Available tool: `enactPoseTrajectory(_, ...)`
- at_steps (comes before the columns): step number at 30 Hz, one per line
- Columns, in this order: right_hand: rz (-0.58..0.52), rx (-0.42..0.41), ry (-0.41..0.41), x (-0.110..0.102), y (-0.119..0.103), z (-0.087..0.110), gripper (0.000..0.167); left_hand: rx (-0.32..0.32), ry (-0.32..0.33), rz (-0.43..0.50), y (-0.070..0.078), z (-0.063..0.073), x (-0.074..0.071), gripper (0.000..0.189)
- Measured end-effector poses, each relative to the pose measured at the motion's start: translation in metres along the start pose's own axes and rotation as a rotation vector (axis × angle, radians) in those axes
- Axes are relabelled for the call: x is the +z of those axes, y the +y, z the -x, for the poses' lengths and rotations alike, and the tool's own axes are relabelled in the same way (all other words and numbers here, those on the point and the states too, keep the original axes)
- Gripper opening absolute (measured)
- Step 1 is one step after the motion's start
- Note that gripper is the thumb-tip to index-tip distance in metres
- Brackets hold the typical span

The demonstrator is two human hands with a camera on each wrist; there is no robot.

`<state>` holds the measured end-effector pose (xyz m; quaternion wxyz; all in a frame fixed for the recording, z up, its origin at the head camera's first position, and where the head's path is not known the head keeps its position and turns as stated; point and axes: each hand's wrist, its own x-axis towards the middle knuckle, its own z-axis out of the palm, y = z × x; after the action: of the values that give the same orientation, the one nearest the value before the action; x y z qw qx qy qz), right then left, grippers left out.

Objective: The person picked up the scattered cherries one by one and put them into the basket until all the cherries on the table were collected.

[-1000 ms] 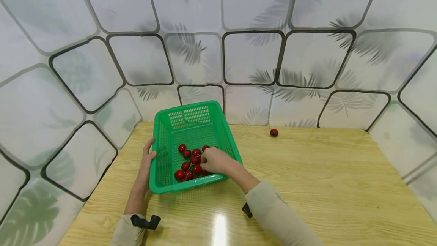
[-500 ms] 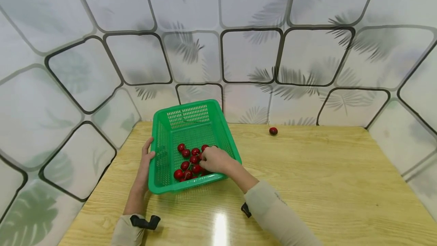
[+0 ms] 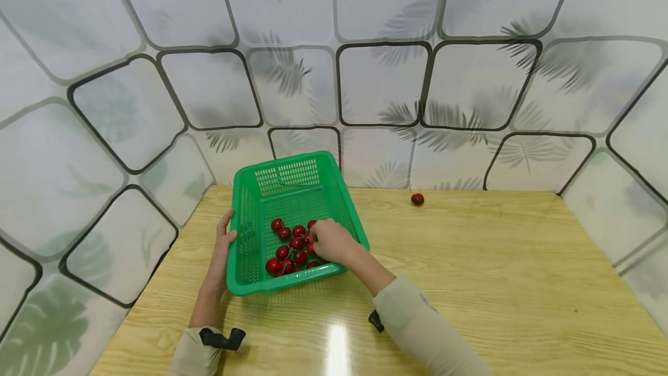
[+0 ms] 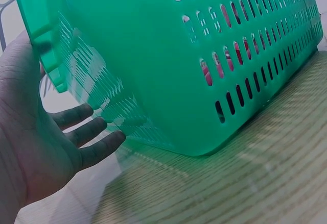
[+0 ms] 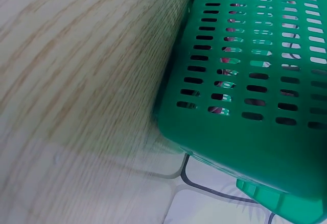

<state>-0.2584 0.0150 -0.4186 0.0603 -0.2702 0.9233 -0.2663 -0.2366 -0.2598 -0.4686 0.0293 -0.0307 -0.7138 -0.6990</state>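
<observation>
A green plastic basket [image 3: 300, 196] with slotted walls stands on the table, holding several dark red cherries [image 3: 296, 243] near its front right part. My left hand [image 3: 223, 243] rests against the basket's left side, its fingers [image 4: 82, 127] fairly straight along the outer wall in the left wrist view. Inside the basket, my right hand [image 3: 334, 241] reaches over the right front rim with fingers curled down among the cherries. One bright cherry [image 3: 311, 248] shows right beside its fingertips, which are hidden; I cannot tell whether they pinch it. The right wrist view misses that hand.
A single cherry [image 3: 417, 199] with a stem lies on the wooden table [image 3: 469, 277] near its back edge. A patterned wall covering [image 3: 386, 86] rises behind the table and at both sides. Black wrist mounts [image 3: 222, 339] sit at the sleeves.
My right hand has risen slightly, away from the basket's front, so cherries below its fingers now show. The left hand stays against the basket.
</observation>
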Motion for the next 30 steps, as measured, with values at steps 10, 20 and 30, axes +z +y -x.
enactPoseTrajectory(10, -0.004, -0.029, -0.059, -0.001, 0.0, 0.001, 0.02, -0.009, 0.004, -0.008, 0.001, 0.0, 0.001, 0.058)
enactPoseTrajectory(20, -0.009, -0.011, -0.048, -0.001, -0.001, -0.002, 0.021, -0.013, 0.003, -0.014, 0.001, -0.001, 0.0, 0.058)
enactPoseTrajectory(30, -0.175, -0.054, 0.304, -0.035, 0.009, -0.004, 0.019, -0.014, -0.008, -0.003, -0.001, 0.0, 0.0, 0.057)
